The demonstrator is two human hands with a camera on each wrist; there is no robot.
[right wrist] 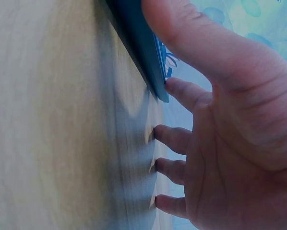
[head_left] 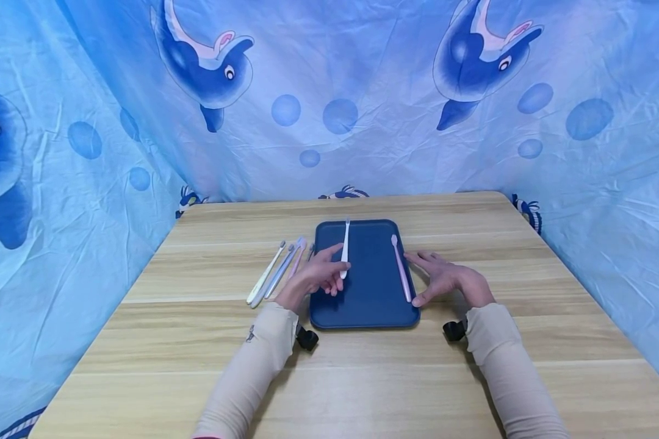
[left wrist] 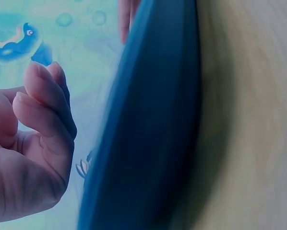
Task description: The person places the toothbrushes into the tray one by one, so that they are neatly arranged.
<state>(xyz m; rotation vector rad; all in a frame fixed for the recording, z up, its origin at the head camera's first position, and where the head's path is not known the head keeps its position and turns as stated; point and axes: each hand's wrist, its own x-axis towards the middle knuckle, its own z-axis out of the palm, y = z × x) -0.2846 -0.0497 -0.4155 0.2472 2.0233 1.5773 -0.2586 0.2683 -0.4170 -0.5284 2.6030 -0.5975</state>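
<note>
White toothbrush (head_left: 346, 244), between both hands (head_left: 324, 272) (head_left: 443, 277), apparently pinched by left

Makeshift tabletop booth, creased blue dolphin-print sheets (head_left: 387, 160) on three sides, wood-grain table (head_left: 390, 381) between them

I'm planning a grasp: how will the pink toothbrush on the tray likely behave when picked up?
The pink toothbrush is slim, so probably light. Its straight handle suggests stiffness. The tray has a raised rim, which might stop it rolling off.
</note>
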